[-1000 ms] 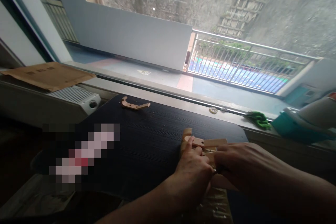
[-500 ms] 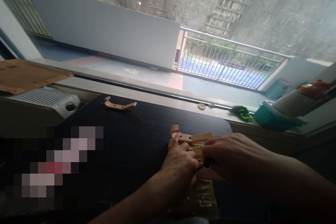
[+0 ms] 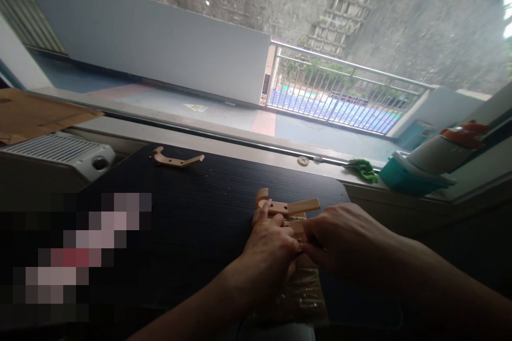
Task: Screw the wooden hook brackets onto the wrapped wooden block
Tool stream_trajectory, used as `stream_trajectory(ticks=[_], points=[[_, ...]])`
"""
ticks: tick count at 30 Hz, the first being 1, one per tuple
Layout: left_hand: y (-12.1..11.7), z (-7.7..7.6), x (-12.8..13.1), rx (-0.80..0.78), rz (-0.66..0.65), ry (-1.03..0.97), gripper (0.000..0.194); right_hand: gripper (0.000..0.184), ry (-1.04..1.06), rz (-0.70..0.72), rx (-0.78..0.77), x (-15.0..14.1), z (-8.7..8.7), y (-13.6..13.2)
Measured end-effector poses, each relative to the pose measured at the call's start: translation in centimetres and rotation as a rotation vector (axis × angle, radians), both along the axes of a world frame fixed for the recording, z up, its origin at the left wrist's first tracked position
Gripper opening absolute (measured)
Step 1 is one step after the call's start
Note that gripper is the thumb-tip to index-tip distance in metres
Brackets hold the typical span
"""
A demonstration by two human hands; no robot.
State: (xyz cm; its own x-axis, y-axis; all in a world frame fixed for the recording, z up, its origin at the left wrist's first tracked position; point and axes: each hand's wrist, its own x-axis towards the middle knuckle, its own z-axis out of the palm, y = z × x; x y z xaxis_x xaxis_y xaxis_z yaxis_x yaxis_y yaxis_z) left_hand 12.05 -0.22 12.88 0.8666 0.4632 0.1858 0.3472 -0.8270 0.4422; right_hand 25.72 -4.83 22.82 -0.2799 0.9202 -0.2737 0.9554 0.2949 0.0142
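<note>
Leaning in from below, your left hand (image 3: pixel 270 240) stretches its index finger onto a pale, curved wooden piece with dark round holes (image 3: pixel 279 206), its other fingers bent underneath; you cannot tell whether they grip anything. That piece lies near the right end of the black wood-grained table (image 3: pixel 196 208), across the far end of a bundle in shiny, yellowish see-through wrapping (image 3: pixel 302 298). Your right hand (image 3: pixel 340 234) is curled tight just beside your left, its thumb pointing toward your left knuckles; what it grasps, if anything, is hidden. Between your two hands shows part of another pale wooden piece (image 3: pixel 298 229). Well apart, near the table's far left edge, you have a second hook-shaped wooden piece (image 3: pixel 178 161), also with dark holes, and small pale crumbs near it. On the windowsill beyond sit a round yellowish ring (image 3: pixel 303 161), a bright green cloth (image 3: pixel 365 170) and a teal plastic container (image 3: pixel 412 176), with a grey cylindrical vessel with an orange top (image 3: pixel 448 148) tilted above it. To your left, a brown paper envelope (image 3: pixel 44 112) lies over a white slatted appliance (image 3: pixel 60 150).
</note>
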Motion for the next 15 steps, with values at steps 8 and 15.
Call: stream_trajectory(ticks=[8, 15], points=[[0.0, 0.8, -1.1, -0.005, -0.043, -0.065, 0.011, 0.018, -0.013, 0.042, 0.001, -0.5, 0.6, -0.3], [1.0, 1.5, -7.4, 0.107, 0.292, -0.266, 0.023, 0.021, -0.023, 0.003, 0.03, -0.2, 0.4, -0.4]])
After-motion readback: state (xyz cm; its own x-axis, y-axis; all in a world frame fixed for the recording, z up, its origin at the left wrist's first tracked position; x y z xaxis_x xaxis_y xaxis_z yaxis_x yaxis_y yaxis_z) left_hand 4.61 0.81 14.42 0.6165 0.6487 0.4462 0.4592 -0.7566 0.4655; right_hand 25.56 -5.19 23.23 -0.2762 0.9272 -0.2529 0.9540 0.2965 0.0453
